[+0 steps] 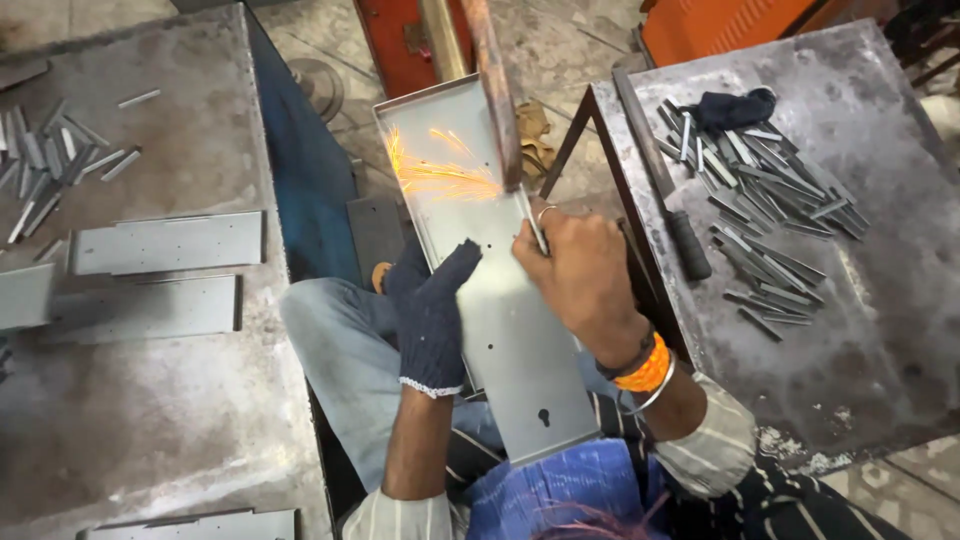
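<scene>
A long grey sheet-metal tray [520, 350] with small holes lies across my lap, its far end under a rusty welding arm [495, 90]. Orange sparks [440, 175] spray leftward where the arm meets the tray. My left hand [432, 310], in a dark knitted glove, presses on the tray's left side. My right hand [580, 275], bare with a ring and orange bangles, pinches a thin metal strip [531, 218] and holds it against the tray right at the arm's tip.
A steel table [880, 330] on the right carries a heap of thin metal strips [770, 200], a dark cloth [735, 105] and a long bar with a black handle [665, 190]. The left table [150, 420] holds flat grey trays [165, 245] and more strips [55, 150].
</scene>
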